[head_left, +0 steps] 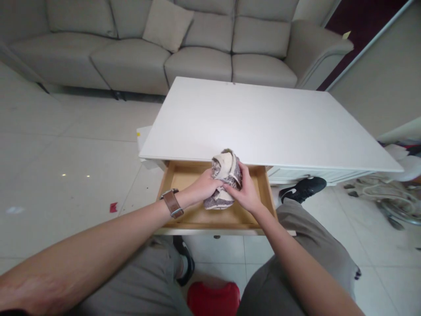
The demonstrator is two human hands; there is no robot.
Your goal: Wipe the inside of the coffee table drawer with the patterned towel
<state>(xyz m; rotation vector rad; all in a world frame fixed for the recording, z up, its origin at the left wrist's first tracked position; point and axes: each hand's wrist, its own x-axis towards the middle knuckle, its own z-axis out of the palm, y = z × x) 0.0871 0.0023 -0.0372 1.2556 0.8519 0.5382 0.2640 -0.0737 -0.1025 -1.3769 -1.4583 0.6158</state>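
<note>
A bundled cloth (226,164), mottled grey-brown and cream, is held between both my hands above the open drawer (189,218). My left hand (204,186) grips its left side, the thumb lying across the front. On the other side, my right hand (247,193) has its fingers wrapped round the bundle and its thumb pressed on the front. Folded layers and a loose edge show at the top of the cloth. The drawer is pulled out towards me, and its pale wooden bottom shows around my hands.
The drawer belongs to a white coffee table (263,118). Behind it stands a grey sofa (200,66) with a cushion (167,24). A red object (213,298) sits on the floor between my legs. Coiled cord-like items (384,193) lie at the right.
</note>
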